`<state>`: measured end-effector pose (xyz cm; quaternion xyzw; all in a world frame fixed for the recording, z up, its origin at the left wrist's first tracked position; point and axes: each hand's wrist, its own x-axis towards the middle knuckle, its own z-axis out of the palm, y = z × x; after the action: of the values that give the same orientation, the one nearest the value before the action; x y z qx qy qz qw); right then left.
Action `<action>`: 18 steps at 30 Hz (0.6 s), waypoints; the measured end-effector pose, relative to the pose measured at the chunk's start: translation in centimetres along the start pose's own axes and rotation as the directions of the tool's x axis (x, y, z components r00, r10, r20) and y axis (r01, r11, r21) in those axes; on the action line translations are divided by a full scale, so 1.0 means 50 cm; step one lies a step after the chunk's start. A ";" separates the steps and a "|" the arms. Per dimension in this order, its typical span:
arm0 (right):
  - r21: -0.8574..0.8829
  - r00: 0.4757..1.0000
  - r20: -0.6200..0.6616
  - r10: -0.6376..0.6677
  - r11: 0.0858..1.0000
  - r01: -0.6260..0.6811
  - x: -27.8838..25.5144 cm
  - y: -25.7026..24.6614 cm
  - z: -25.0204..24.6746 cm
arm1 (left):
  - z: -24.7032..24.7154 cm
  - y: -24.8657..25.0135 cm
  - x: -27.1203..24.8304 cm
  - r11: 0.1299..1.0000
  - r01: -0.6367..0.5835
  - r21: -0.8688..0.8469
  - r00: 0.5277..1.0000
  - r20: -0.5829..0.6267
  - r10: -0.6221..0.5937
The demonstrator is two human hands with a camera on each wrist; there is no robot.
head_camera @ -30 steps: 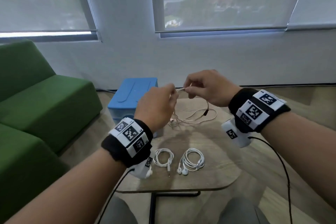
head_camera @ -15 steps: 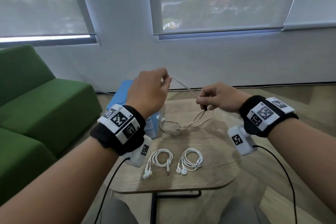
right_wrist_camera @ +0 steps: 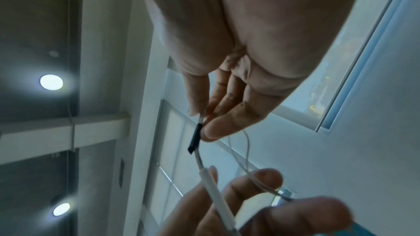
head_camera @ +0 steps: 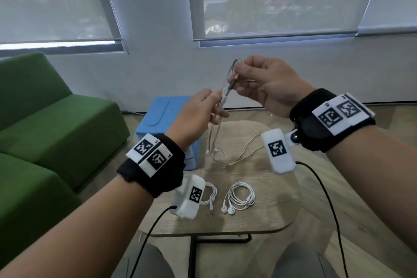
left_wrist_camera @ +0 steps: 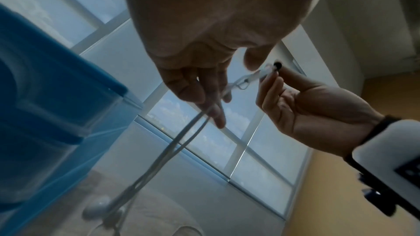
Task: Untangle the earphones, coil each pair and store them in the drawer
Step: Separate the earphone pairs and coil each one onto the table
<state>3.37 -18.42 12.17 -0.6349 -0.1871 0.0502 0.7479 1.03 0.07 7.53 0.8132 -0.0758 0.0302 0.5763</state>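
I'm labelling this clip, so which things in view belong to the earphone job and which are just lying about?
Part of the job:
- beige earphones, pinched by the left hand and right hand
- coiled white earphones on the table
- second white coil, partly hidden by the left wrist camera
- blue drawer unit

Just lying about:
- green sofa
- windows with blinds

White earphones (head_camera: pixel 241 197) on a wood-grain surface (head_camera: pixel 266 214); blue drawer box (head_camera: pixel 162 113); green sofa (head_camera: pixel 56 124); black-and-white checked wristbands (head_camera: pixel 151 156).
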 end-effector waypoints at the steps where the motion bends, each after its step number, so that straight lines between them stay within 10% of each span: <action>1: 0.032 1.000 -0.009 -0.005 0.999 0.005 0.003 -0.009 0.002 | 0.001 0.003 -0.004 0.998 0.010 -0.054 0.998 0.055 -0.007; 9: -0.107 0.987 -0.152 0.050 0.992 -0.067 0.019 -0.020 -0.035 | -0.017 -0.010 -0.024 0.979 -0.032 -0.203 0.993 0.106 0.054; 18: -0.521 0.960 0.221 0.172 0.853 -0.033 0.023 -0.059 -0.003 | -0.018 0.036 0.006 0.986 -0.146 0.081 0.988 0.053 0.142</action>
<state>3.98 -18.76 15.27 -0.8078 -0.2553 0.1213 0.5173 1.05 0.30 9.55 0.8297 -0.1466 0.0560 0.5357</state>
